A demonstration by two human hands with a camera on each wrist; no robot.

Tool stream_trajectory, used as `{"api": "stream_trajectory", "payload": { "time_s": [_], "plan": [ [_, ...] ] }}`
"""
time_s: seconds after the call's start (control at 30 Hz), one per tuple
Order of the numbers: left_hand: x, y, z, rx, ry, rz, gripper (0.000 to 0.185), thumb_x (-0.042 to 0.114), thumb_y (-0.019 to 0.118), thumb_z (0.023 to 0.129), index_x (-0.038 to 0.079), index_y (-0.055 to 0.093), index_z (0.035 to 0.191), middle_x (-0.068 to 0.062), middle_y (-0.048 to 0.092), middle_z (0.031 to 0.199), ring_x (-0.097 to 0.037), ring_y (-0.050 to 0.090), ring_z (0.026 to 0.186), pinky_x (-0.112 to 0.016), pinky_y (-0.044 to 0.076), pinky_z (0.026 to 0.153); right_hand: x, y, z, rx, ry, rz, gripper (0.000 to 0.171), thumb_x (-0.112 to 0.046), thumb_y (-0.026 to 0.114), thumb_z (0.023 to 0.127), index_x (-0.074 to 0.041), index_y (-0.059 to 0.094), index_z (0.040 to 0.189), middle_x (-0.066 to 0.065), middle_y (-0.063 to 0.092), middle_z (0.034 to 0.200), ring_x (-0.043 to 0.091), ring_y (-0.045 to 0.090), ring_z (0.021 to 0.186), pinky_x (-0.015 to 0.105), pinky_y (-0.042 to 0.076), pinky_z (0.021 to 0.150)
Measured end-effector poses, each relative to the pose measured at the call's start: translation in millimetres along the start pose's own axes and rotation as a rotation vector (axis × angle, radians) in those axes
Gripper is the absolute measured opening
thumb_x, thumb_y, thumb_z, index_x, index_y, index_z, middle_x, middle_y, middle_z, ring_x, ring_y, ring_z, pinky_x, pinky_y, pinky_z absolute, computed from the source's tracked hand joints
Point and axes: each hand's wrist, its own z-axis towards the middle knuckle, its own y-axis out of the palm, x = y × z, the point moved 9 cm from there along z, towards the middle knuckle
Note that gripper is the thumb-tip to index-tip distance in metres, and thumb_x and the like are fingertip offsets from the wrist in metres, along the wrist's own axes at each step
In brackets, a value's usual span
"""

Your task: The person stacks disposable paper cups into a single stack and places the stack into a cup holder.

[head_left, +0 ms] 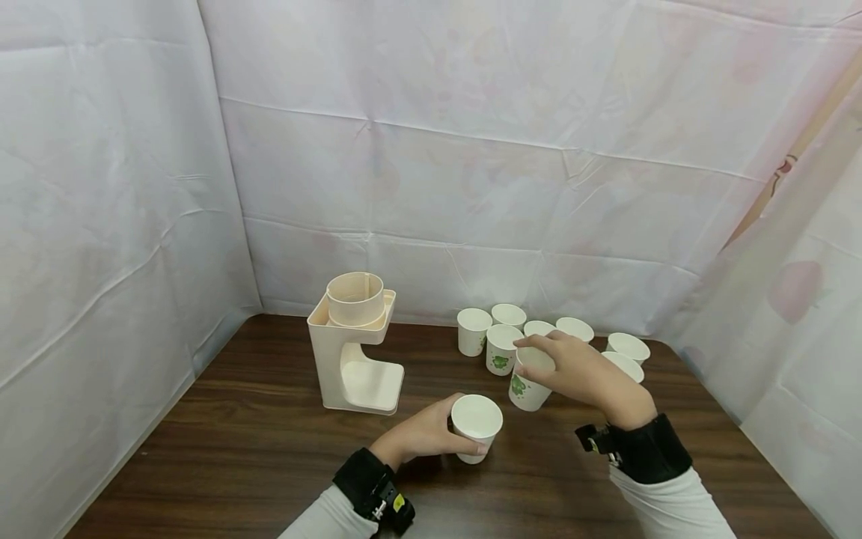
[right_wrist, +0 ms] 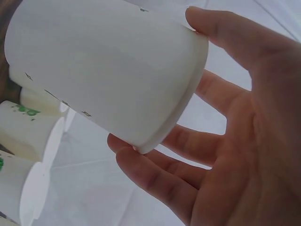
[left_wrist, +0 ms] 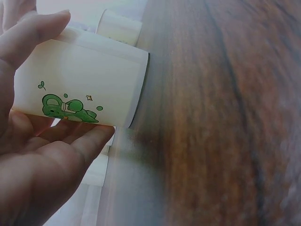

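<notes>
- The left hand (head_left: 426,436) is curled partway closed around the side of a white paper cup (head_left: 474,438), thumb on one side and fingers on the other.
- This cup is near the front of the brown table (head_left: 236,464), mouth up; whether its base touches the wood, I cannot tell. The left wrist view shows a green cartoon animal (left_wrist: 68,109) printed on its side.
- The right hand (head_left: 578,368) reaches down over a second cup (head_left: 528,393), thumb and fingers spread about as wide as the rim and gripping it from opposite sides.
- The second cup is mouth up, beyond the first and to its right, at the front of a group of matching cups (head_left: 474,337). I cannot tell whether it rests on the table.
- Some cups in the group are partly hidden behind the right hand.
- A cream stand (head_left: 330,367) is left of the cups, well apart from them, with a round container (head_left: 355,303) upright on its top.
- Each wrist wears a black band (head_left: 649,451) over a white sleeve (head_left: 673,498).
- Pale cloth (head_left: 431,165) hangs behind the table and on both sides.
</notes>
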Motion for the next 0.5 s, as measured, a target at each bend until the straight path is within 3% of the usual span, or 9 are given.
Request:
{"api": "stream_trajectory", "payload": {
  "time_s": [0.5],
  "plan": [
    [-0.2, 1.3, -0.1, -0.007, 0.000, -0.008, 0.064, 0.014, 0.086, 0.080, 0.012, 0.053, 0.134, 0.005, 0.065, 0.113, -0.012, 0.061, 0.106, -0.034, 0.047, 0.093, -39, -20, -11, 0.105, -0.198, 0.006, 0.042, -0.036, 0.070, 0.095, -0.016, 0.065, 0.132, 0.012, 0.063, 0.120, 0.028, 0.062, 0.106, 0.047, 0.051, 0.086]
  ]
}}
